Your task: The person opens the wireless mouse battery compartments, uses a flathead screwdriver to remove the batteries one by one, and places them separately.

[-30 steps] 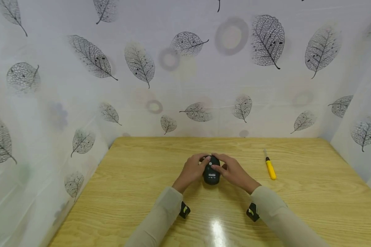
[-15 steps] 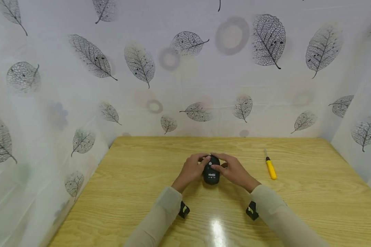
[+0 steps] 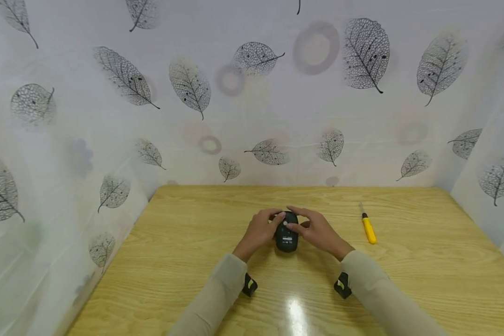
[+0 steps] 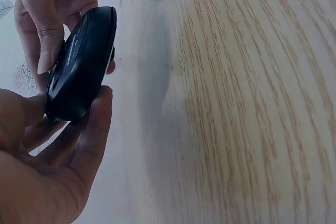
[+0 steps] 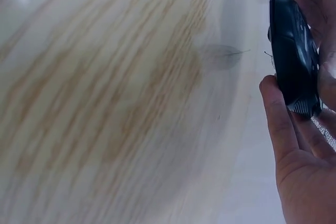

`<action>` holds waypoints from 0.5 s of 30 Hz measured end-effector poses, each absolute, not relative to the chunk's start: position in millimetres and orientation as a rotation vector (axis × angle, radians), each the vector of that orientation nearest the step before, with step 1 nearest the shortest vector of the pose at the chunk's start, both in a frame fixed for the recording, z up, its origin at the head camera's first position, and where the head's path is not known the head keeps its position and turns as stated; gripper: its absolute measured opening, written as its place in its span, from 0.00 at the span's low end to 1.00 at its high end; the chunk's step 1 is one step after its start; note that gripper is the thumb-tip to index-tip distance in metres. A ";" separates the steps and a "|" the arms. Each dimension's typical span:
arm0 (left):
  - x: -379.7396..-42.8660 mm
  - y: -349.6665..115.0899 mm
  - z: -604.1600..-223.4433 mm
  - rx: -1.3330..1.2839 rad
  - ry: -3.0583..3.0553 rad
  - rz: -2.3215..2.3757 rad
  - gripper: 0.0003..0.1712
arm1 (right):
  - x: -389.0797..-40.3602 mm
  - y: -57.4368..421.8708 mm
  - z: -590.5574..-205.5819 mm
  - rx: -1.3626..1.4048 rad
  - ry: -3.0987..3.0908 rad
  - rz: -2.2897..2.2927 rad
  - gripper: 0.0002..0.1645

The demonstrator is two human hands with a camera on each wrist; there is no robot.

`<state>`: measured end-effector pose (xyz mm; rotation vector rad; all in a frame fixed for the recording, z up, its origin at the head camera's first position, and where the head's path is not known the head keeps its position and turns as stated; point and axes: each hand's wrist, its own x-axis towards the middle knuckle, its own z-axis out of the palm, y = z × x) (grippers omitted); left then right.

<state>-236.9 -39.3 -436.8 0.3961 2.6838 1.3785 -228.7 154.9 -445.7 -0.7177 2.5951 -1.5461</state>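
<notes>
Both hands hold a black computer mouse (image 3: 287, 238) above the table, its underside with a pale label turned up toward the head camera. My left hand (image 3: 260, 232) grips its left side, thumb on the underside near the far end. From the right, my right hand (image 3: 317, 231) pinches it, thumb lying on the underside by a small light round spot and index finger at the far end. In the left wrist view the mouse (image 4: 84, 61) shows edge-on between the hands, clear of the wood. The right wrist view has the mouse (image 5: 295, 56) with fingers beneath it.
A screwdriver (image 3: 368, 229) with a yellow handle lies on the wooden table (image 3: 185, 242), right of the hands, tip pointing away. A white curtain (image 3: 269, 107) printed with leaves hangs behind the table and along both sides.
The mouse has tilted slightly, its near end shifting a little left and toward the body. My right index finger has risen slightly at the far end. Both hands keep their hold.
</notes>
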 end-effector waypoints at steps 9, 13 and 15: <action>-236.1 -39.7 -437.4 0.392 2.614 1.460 0.24 | -229.6 154.7 -443.6 -0.714 2.597 -1.574 0.31; -236.2 -41.2 -439.6 0.368 2.539 1.506 0.24 | -229.4 156.1 -443.2 -0.677 2.588 -1.588 0.30; -235.6 -42.7 -440.5 0.356 2.494 1.532 0.25 | -229.6 157.1 -443.0 -0.666 2.586 -1.587 0.30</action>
